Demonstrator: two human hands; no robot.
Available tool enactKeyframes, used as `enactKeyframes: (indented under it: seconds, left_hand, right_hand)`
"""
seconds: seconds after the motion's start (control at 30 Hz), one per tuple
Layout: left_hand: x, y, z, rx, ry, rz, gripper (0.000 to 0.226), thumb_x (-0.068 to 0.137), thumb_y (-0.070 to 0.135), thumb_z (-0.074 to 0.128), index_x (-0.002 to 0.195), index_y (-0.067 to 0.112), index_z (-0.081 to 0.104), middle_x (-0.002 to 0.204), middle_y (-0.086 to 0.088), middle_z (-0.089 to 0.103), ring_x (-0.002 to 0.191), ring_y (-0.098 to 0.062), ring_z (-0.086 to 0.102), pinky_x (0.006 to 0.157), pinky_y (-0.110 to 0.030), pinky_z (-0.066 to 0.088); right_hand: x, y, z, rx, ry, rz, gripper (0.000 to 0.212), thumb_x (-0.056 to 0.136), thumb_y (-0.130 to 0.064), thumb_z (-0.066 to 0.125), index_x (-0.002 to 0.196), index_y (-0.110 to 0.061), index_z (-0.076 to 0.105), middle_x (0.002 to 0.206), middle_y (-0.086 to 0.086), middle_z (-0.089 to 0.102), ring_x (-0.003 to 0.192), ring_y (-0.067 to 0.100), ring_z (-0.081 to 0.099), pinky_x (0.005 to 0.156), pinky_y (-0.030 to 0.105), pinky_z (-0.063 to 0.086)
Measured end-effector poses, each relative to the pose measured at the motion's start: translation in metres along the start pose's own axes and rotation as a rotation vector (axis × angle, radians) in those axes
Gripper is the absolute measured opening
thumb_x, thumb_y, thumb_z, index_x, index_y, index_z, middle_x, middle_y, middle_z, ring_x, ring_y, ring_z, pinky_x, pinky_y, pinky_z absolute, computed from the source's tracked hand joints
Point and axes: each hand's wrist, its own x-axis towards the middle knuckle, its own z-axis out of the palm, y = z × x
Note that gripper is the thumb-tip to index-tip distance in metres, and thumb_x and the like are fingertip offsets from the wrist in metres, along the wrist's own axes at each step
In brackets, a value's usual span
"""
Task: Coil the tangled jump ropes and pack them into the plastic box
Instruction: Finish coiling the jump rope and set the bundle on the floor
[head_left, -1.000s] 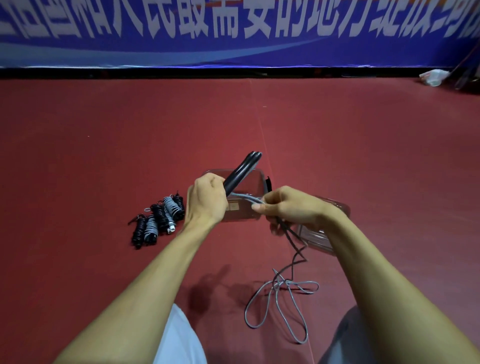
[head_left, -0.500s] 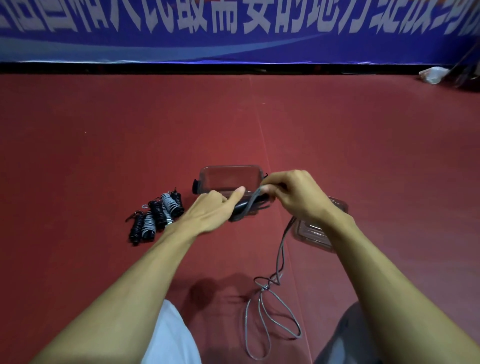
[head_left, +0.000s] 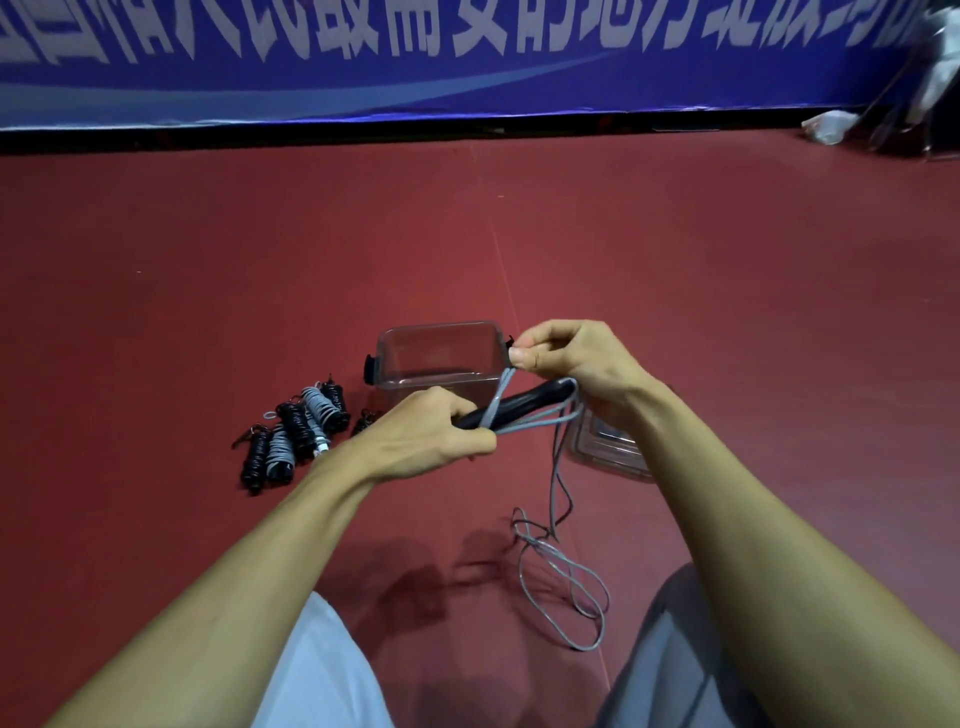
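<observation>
one grey rope (head_left: 496, 402) is in work, above the floor just in front of the box. part of it crosses and loops along a black handle (head_left: 524, 402). whether that is one handle or two pressed together i cannot tell. the left hand (head_left: 431, 436) has its fingers curled round the near end of the handle, with the rope under them. the right hand (head_left: 576, 358), higher and to the right, pinches a strand of the rope between thumb and forefinger, its other fingers folded in. from the hands the rest of the rope hangs to the floor (head_left: 727, 312) and lies in a few loose, crossing loops between the person's knees.

one clear box (head_left: 441, 353) stands open just behind the hands, with nothing seen inside. one clear lid (head_left: 608, 447) lies flat to its right, partly hidden by the right wrist.

left of the box lies a cluster of coiled ropes (head_left: 296, 431), about six, black and grey. they overlap, so the count is not sure.

red floor runs wide on every side, up to a blue banner (head_left: 467, 62) along the far edge. one white bag (head_left: 826, 127) sits in the far right corner.
</observation>
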Motion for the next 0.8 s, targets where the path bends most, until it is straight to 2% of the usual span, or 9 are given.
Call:
enactKeyframes:
  seconds: [0.07,0.17,0.2,0.27,0.33,0.4,0.5,0.63,0.8]
  left_hand:
    - [-0.001,0.000,-0.002,-0.085,0.008,0.016,0.036,0.066,0.039,0.064,0.067,0.003,0.059,0.048,0.008,0.038,0.041,-0.010,0.030,0.045,-0.026,0.024]
    - [-0.001,0.001,-0.005,-0.232,0.106,0.043,0.027,0.053,0.048,0.058,0.054,0.021,0.058,0.054,-0.001,0.038,0.051,-0.017,0.031,0.050,-0.028,0.024]
    - [0.000,0.001,-0.006,-0.278,0.154,0.046,0.022,0.055,0.047,0.061,0.055,0.025,0.061,0.055,0.000,0.041,0.052,-0.017,0.033,0.051,-0.028,0.026]
    - [0.003,0.001,-0.007,-0.363,0.253,0.048,0.006,0.067,0.035,0.070,0.072,0.033,0.073,0.063,0.001,0.060,0.058,-0.014,0.045,0.056,-0.027,0.037]
    - [0.005,-0.001,-0.008,-0.422,0.277,0.044,0.016,0.079,0.023,0.072,0.092,0.033,0.075,0.081,0.000,0.072,0.070,-0.015,0.053,0.064,-0.028,0.042]
    - [0.005,-0.001,-0.009,-0.463,0.247,0.037,0.018,0.089,0.018,0.066,0.101,0.028,0.073,0.080,-0.005,0.072,0.069,-0.021,0.053,0.061,-0.029,0.041]
    - [0.004,0.004,-0.008,-0.561,0.243,0.053,0.024,0.096,0.011,0.052,0.111,0.022,0.067,0.078,-0.014,0.072,0.058,-0.021,0.051,0.050,-0.022,0.036]
    - [0.007,0.011,-0.009,-0.830,0.400,0.061,0.037,0.097,0.004,0.035,0.125,0.021,0.052,0.071,-0.013,0.066,0.044,-0.015,0.041,0.044,-0.022,0.034]
    - [0.012,0.005,-0.013,-0.867,0.512,-0.016,0.039,0.091,0.005,0.032,0.120,0.017,0.055,0.072,-0.016,0.059,0.044,-0.016,0.039,0.040,-0.017,0.030]
  right_hand:
    - [0.000,0.003,-0.003,0.115,-0.059,0.126,0.009,0.080,-0.007,0.074,0.079,-0.005,0.065,0.063,0.000,0.064,0.052,0.006,0.058,0.052,0.016,0.047]
    - [0.007,0.005,-0.003,0.307,-0.034,0.202,0.012,0.088,-0.012,0.067,0.078,-0.007,0.065,0.074,0.006,0.062,0.064,0.014,0.057,0.064,0.021,0.050]
    - [0.010,0.006,-0.003,0.391,0.000,0.232,0.016,0.091,-0.014,0.063,0.076,-0.008,0.064,0.071,0.005,0.060,0.062,0.013,0.056,0.065,0.022,0.047]
    - [0.013,0.006,-0.002,0.483,0.049,0.292,0.023,0.096,-0.020,0.058,0.074,-0.012,0.060,0.056,-0.003,0.057,0.049,0.007,0.051,0.056,0.019,0.042]
    - [0.012,0.006,-0.003,0.502,0.082,0.329,0.028,0.098,-0.023,0.053,0.073,-0.015,0.058,0.047,-0.007,0.056,0.041,0.006,0.049,0.045,0.018,0.037]
    - [0.013,0.006,-0.005,0.518,0.114,0.358,0.031,0.099,-0.026,0.051,0.072,-0.013,0.060,0.049,-0.004,0.060,0.041,0.008,0.050,0.042,0.019,0.038]
    - [0.014,0.005,-0.005,0.529,0.121,0.370,0.031,0.100,-0.026,0.047,0.074,-0.013,0.059,0.050,-0.001,0.051,0.042,0.011,0.051,0.045,0.020,0.042]
    - [0.013,0.002,0.005,0.431,0.028,0.269,0.042,0.104,-0.033,0.037,0.090,-0.006,0.065,0.073,0.007,0.061,0.051,0.012,0.054,0.048,0.020,0.046]
    - [0.007,0.004,0.026,-0.035,-0.130,0.135,0.037,0.100,-0.038,0.048,0.089,-0.007,0.065,0.074,0.011,0.064,0.051,0.011,0.049,0.055,0.022,0.041]
